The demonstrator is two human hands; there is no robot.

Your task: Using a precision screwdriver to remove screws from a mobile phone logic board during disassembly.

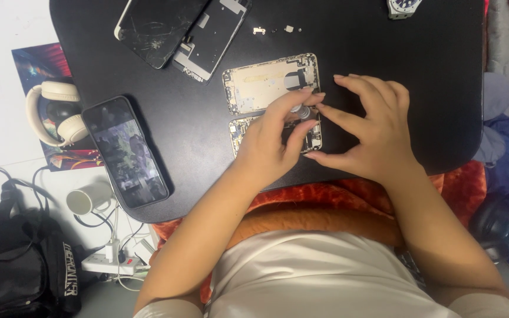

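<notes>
Two opened phone housings lie on the black table [384,53]: an empty pale gold frame [266,82] and, just nearer to me, a second frame [244,131] with parts inside, mostly covered by my hands. My left hand [269,138] pinches a small silver tool or part [303,111] between thumb and fingers over the nearer frame. My right hand [372,132] rests beside it with fingers spread, its index fingertip touching the same small silver piece. What lies under my palms is hidden.
A cracked phone screen [157,26] and a detached display panel [210,35] lie at the far left, tiny screws and brackets [272,29] beside them. A lit phone [126,152] sits at the table's left edge; a wristwatch [403,7] far right. Headphones [54,112], mug [86,199] and power strip [113,262] are on the floor.
</notes>
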